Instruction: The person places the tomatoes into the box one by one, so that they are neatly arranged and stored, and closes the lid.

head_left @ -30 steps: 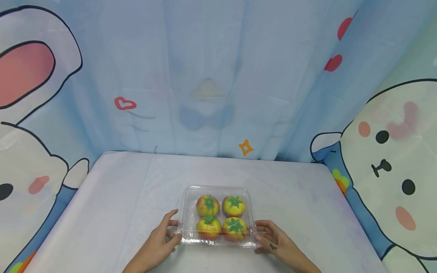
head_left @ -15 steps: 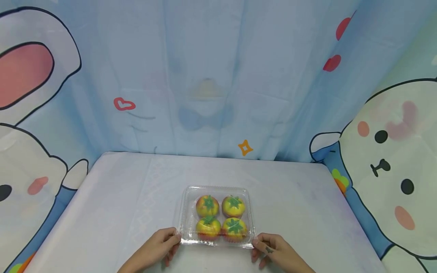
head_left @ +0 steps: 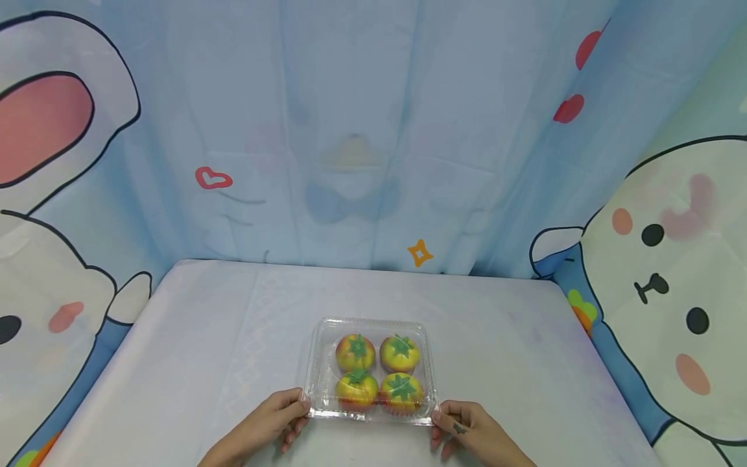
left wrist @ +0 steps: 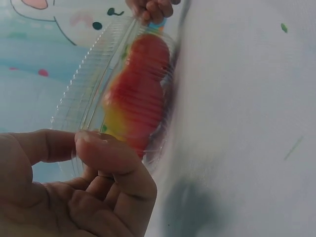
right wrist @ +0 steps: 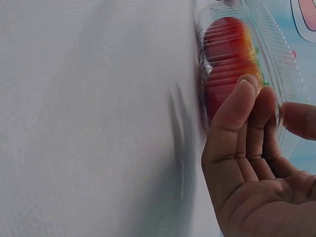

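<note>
A clear plastic clamshell box point(head_left: 320, 366), its lid down, lies near the front of the table. Inside sit several yellow-and-red, tomato-like fruits point(head_left: 356, 391) with green star-shaped tops. My left hand point(head_left: 273, 418) pinches the rim at the near left corner. In the left wrist view, the thumb and index finger of that hand point(left wrist: 113, 182) meet at the box's edge point(left wrist: 84, 103). At the near right corner my right hand point(head_left: 469, 425) pinches the rim too. The right wrist view shows this hand point(right wrist: 252, 163) with its thumb and fingers about the edge. Parts of both hands' fingers are hidden.
A white cloth covers the table point(head_left: 233, 337). Behind it hangs a pale blue curtain point(head_left: 350, 97) printed with cartoon figures, and more of it runs along both sides.
Both hands have slid toward the near corners of the box, and their spread fingers have closed to pinch its rim. The box has barely moved.
</note>
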A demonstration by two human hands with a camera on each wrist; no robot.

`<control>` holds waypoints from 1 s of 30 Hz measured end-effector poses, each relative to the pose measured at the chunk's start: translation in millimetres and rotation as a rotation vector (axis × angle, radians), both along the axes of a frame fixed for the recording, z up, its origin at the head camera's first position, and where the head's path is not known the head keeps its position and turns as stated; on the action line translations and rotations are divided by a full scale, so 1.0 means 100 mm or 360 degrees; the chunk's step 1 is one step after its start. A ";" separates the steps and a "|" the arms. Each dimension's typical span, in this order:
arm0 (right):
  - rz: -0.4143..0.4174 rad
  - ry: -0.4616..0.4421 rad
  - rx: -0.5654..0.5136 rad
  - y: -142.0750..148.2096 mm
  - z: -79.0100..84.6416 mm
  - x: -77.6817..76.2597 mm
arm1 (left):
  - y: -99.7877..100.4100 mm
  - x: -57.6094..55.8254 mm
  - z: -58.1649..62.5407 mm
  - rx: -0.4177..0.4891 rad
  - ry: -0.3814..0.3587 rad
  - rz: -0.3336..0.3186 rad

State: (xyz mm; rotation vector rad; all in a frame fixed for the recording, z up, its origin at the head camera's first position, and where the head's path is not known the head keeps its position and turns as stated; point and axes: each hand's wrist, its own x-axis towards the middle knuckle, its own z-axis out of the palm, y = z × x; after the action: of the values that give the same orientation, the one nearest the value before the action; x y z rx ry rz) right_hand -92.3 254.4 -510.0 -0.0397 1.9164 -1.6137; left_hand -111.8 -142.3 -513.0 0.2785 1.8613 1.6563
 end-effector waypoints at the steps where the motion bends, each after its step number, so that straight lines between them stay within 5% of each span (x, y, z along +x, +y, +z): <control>1: -0.0001 0.0002 0.0000 0.00 0.00 0.00 | 0.00 0.00 0.00 0.0003 -0.0005 0.0002; 17: 0.0000 0.0107 -0.0034 0.04 -0.01 -0.04 | 0.05 0.00 -0.01 0.0063 -0.0088 0.0054; 24: -0.0039 0.0035 0.0059 0.04 -0.03 -0.04 | 0.04 -0.01 -0.04 -0.0038 -0.0076 0.0102; 30: -0.0108 0.0053 0.0145 0.04 -0.03 -0.04 | -0.01 -0.02 -0.06 -0.0094 -0.0003 0.0035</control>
State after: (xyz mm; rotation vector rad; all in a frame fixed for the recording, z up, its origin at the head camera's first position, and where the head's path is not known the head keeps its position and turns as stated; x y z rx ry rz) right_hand -96.4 258.5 -513.3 0.0369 2.0345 -1.5763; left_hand -113.4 -143.5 -518.5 0.2319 1.9147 1.6123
